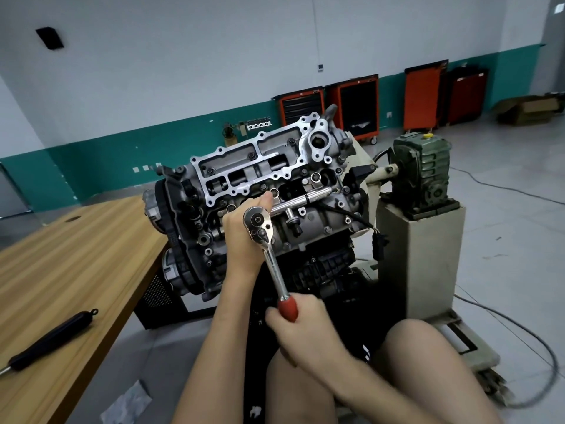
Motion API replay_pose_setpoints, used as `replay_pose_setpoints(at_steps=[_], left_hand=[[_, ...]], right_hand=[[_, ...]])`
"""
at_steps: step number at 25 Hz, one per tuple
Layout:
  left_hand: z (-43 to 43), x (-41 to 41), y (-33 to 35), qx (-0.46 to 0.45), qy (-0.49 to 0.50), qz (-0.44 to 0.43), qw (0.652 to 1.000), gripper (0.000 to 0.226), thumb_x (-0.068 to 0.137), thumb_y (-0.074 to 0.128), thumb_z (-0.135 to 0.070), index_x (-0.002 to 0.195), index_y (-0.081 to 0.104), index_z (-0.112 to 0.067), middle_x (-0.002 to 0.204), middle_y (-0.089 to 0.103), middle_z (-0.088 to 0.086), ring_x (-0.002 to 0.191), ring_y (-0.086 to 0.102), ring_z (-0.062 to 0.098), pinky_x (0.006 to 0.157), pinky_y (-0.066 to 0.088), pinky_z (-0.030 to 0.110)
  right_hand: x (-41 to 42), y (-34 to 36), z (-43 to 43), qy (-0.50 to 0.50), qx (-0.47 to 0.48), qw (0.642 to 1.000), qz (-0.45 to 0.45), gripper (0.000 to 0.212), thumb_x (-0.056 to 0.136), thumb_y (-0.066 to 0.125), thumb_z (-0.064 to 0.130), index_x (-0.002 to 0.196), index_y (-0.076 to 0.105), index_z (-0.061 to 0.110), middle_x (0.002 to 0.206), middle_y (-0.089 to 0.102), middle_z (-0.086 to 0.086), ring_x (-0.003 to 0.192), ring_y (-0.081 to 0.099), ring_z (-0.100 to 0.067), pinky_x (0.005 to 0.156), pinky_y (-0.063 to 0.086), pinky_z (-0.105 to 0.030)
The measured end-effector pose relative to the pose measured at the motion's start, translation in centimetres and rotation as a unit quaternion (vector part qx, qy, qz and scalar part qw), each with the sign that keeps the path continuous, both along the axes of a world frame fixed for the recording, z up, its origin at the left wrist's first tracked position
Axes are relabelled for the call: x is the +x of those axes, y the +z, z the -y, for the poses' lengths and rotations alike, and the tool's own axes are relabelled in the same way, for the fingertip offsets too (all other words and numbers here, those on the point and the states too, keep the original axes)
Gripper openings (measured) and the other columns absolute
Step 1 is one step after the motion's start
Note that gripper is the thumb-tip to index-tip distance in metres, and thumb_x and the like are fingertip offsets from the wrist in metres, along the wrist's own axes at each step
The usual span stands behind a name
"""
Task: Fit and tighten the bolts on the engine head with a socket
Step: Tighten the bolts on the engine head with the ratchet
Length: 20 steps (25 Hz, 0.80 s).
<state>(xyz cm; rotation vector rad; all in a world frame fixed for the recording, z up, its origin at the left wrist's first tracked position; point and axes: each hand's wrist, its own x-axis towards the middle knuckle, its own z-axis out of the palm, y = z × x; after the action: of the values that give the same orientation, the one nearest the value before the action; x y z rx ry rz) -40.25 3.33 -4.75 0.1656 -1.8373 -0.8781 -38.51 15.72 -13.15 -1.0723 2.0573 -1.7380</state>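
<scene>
Head view: the right hand (302, 328) is clenched around the red handle of the ratchet (272, 258), whose head sits at the near side of the engine head (260, 160). The left hand (240, 237) rests beside the ratchet's head, thumb straight. Its fingers are hidden, so its grip cannot be told.

The wooden table (61, 255) flanks the engine head (260, 166) left, gearbox stand (422, 240) right; space above is open.

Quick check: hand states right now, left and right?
Left hand: by the head of the ratchet, fingers hidden behind it; cannot tell if it grips.
Right hand: grips the ratchet's red handle.
</scene>
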Motion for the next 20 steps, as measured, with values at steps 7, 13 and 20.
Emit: replay_pose_setpoints(at_steps=[7, 13, 20], left_hand=[[0.8, 0.3, 0.0, -0.016, -0.015, 0.033, 0.999, 0.057, 0.093, 0.057, -0.019, 0.044, 0.03, -0.029, 0.046, 0.029, -0.009, 0.048, 0.026, 0.018, 0.058, 0.037, 0.04], [-0.2, 0.1, -0.5, 0.027, 0.006, -0.012, 1.0, 0.049, 0.093, 0.052, -0.026, 0.051, 0.028, -0.026, 0.05, 0.03, -0.005, 0.051, 0.027, 0.02, 0.055, 0.03, 0.047], [0.2, 0.4, -0.2, 0.01, -0.007, 0.007, 1.0, 0.053, 0.094, 0.055, -0.02, 0.05, 0.025, -0.028, 0.051, 0.028, -0.005, 0.053, 0.025, 0.02, 0.056, 0.029, 0.048]], right_hand=[[-13.0, 14.3, -5.9, 0.012, 0.296, 0.836, -0.463, 0.03, 0.081, 0.063, 0.026, 0.057, 0.044, 0.027, 0.051, 0.048, 0.01, 0.046, 0.045, 0.0, 0.047, 0.032, -0.019], [-3.7, 2.2, -2.9, -0.06, 0.058, 0.984, -0.155, 0.038, 0.078, 0.069, 0.016, 0.05, 0.043, 0.021, 0.045, 0.045, 0.008, 0.045, 0.041, -0.006, 0.048, 0.034, -0.025], [-3.0, 2.0, -2.0, 0.013, 0.054, 0.993, -0.102, 0.036, 0.079, 0.064, 0.017, 0.049, 0.045, 0.021, 0.042, 0.04, 0.009, 0.042, 0.036, -0.004, 0.046, 0.029, -0.019]])
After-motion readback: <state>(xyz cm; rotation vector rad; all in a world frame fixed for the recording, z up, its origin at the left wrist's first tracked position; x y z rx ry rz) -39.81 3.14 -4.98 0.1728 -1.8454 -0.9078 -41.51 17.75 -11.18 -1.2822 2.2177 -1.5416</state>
